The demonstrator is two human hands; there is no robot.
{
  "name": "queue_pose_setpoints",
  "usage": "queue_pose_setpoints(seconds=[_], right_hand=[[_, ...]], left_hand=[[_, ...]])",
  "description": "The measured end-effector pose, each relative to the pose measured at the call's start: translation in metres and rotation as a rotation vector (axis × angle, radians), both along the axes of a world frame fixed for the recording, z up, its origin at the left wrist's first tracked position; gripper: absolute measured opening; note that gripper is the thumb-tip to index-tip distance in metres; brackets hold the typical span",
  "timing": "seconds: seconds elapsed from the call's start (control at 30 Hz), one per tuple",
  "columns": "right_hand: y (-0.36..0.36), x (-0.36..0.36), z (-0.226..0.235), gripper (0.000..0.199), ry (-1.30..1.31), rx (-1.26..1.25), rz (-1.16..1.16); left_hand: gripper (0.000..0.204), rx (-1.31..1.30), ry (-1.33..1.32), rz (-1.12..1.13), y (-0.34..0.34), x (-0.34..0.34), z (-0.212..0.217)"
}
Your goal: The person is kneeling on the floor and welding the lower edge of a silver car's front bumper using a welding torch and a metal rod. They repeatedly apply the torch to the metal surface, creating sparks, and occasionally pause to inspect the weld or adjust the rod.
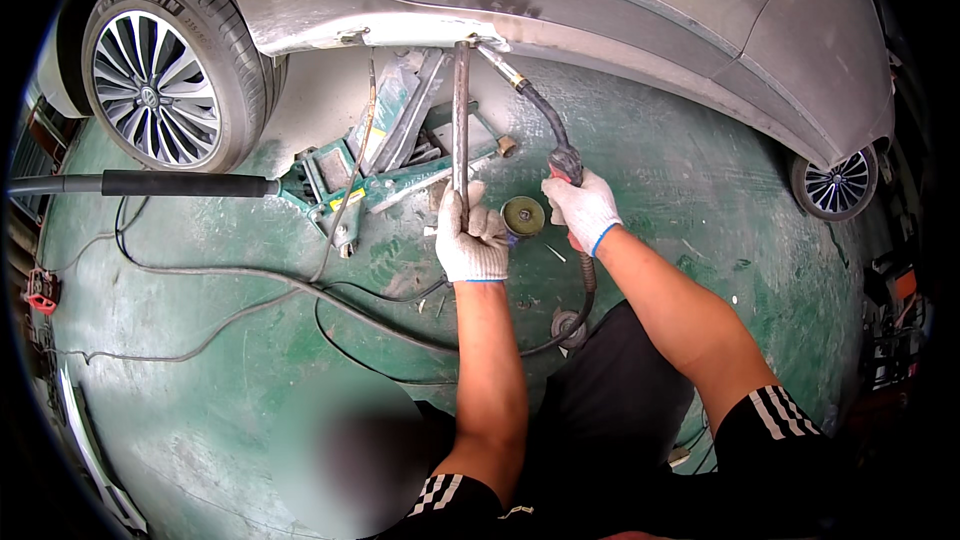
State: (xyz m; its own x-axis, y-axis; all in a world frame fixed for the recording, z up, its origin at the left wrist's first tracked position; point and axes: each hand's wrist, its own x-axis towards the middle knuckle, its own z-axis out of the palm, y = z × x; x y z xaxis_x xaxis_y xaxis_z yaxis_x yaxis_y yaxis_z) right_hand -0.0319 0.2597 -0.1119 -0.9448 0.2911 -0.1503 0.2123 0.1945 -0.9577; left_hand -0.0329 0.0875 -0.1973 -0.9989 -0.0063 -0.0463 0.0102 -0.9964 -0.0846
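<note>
From the left edge of the green floor (pixel 200 380) I see the black-gripped jack handle (pixel 180 183) running in to the green floor jack (pixel 380 165), which sits under the silver car's sill (pixel 420 32) with the front wheel (pixel 165 55) just beside it. The car looks raised already, so I judge the set-up done and the work on the sill under way, not finished.

My left hand (pixel 470 240), in a white knit glove, is closed tight around the lower end of a rusty metal bar (pixel 461 110). The bar stands nearly upright and its top touches the sill's lower edge, straight above that hand.

My right hand (pixel 583 208), also gloved, is wrapped around the red-and-black grip of a welding torch (pixel 560 155). Its neck curves up and left, so the nozzle meets the sill just beside the bar's top. A round grinding disc (pixel 523 215) lies on the floor between both hands, and black cables (pixel 300 290) trail across the floor.
</note>
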Motion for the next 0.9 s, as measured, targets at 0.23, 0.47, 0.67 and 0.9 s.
queue_pose_setpoints(seconds=[0.23, 0.47, 0.67, 0.9], right_hand=[[0.0, 0.0, -0.002, 0.026, -0.007, 0.011, -0.013], [-0.009, 0.005, 0.012, 0.026, -0.023, 0.055, -0.005], [-0.004, 0.003, 0.006, 0.027, -0.029, 0.06, -0.006], [0.011, 0.007, 0.009, 0.026, -0.035, 0.013, -0.013]], left_hand=[[0.029, -0.037, -0.02, 0.008, 0.0, 0.001, 0.001], [0.028, -0.022, 0.018, 0.027, 0.0, 0.0, 0.002], [0.029, -0.033, -0.017, 0.002, -0.001, -0.001, -0.001], [0.027, -0.053, -0.041, 0.031, -0.002, 0.002, 0.007]])
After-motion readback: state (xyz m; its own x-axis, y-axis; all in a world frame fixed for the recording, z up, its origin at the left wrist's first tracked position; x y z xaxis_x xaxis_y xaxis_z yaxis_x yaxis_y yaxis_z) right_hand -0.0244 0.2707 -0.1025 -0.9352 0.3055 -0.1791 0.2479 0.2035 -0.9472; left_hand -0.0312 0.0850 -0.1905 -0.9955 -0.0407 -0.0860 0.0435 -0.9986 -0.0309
